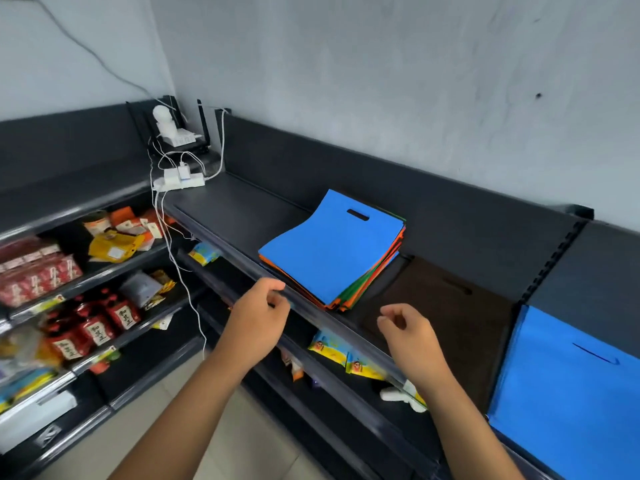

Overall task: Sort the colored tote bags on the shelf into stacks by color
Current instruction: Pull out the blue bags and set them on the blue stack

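- Left hand [258,320]: fingers loosely curled, holding nothing, at the top shelf [228,209] front edge.
- Mixed stack of tote bags [332,251]: blue on top, orange and green edges below.
- Right hand [410,336]: loosely curled, empty.
- Brown bag [446,306]: flat beside the stack.
- Blue bag [568,393]: far right.

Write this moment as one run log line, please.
left hand: empty | right hand: empty | mixed stack of flat fabric tote bags: untouched, blue on top
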The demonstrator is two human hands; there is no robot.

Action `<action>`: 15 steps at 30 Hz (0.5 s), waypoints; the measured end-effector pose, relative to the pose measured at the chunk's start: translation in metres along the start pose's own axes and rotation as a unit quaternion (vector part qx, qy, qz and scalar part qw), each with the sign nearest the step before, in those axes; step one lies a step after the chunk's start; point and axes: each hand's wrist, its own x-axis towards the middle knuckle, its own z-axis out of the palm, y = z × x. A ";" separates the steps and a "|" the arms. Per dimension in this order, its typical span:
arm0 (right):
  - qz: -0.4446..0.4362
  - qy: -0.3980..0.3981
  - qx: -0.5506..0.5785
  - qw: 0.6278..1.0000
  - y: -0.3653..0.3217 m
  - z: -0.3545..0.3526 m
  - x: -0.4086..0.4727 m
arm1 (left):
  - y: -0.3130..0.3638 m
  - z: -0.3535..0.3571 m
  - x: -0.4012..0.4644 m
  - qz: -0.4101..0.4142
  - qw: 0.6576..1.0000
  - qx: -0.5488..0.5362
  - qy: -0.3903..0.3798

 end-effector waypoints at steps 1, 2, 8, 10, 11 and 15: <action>0.005 0.009 -0.001 1.000 -0.002 0.006 0.006 | -0.003 -0.002 0.008 0.005 1.000 0.004 -0.012; 0.010 0.016 -0.002 1.000 -0.004 0.010 0.013 | -0.005 -0.003 0.016 0.010 1.000 0.009 -0.023; 0.033 0.045 -0.004 0.998 -0.003 0.024 0.065 | -0.015 0.009 0.077 0.051 0.996 0.052 -0.058; 0.045 0.054 0.004 0.997 0.003 0.028 0.088 | -0.017 0.016 0.103 0.076 0.993 0.073 -0.056; 0.052 0.059 0.008 0.997 0.006 0.030 0.101 | -0.018 0.020 0.117 0.083 0.991 0.084 -0.055; 0.077 0.085 0.028 0.993 0.008 0.039 0.142 | -0.018 0.028 0.165 0.091 0.989 0.105 -0.055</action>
